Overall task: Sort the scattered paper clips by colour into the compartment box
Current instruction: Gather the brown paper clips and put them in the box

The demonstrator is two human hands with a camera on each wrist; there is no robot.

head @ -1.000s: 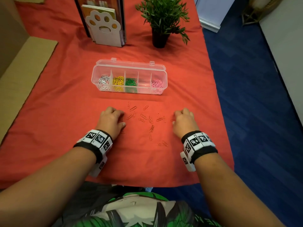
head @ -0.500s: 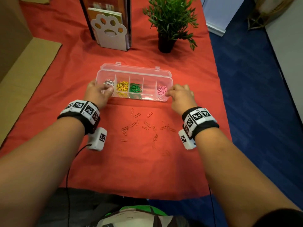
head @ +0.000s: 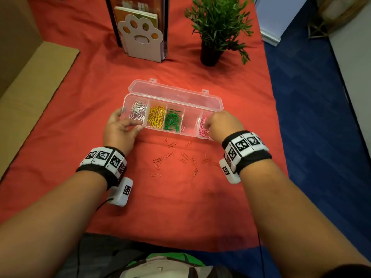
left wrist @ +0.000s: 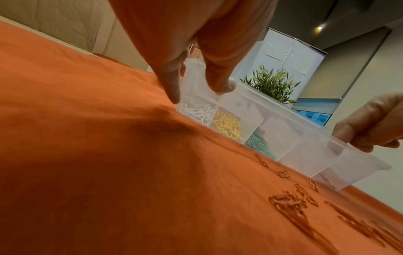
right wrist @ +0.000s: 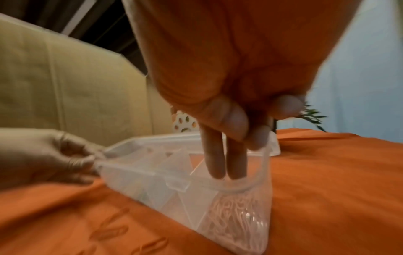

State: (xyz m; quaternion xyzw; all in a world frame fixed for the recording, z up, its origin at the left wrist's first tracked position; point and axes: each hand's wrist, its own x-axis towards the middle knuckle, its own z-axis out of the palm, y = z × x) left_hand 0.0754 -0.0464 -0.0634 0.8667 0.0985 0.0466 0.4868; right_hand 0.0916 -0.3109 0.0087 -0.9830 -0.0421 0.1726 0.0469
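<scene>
Loose clips [head: 176, 157]: orange, scattered on the red tabletop [head: 60, 137] between the wrists, just this side of the box; light, thin, slippery wire that lies flat on cloth and likely needs a fingertip pinch or a slide to lift.
Left hand [head: 118, 130]: clamped on the box's left end, thumb on the near wall and fingers round the corner by the white clips [head: 138, 112]; wrist low, forearm reaching forward.
Right hand [head: 221, 124]: clamped on the right end, fingers [right wrist: 224, 160] hooked down inside the last compartment above the pink clips [right wrist: 237, 222], thumb outside the wall.
Box [head: 192, 128]: clear, thin plastic, light and probably a bit flexible; held at both ends, near edge tipped, so contents could slide if tilted further. Grip by the end walls looks soundest.
Compartments: white, yellow [head: 156, 117], green [head: 172, 120], then one nearly empty, then pink.
Lid [head: 176, 95]: open, folded back.
Beyond: paw bookend [head: 140, 37], potted plant [head: 216, 27].
</scene>
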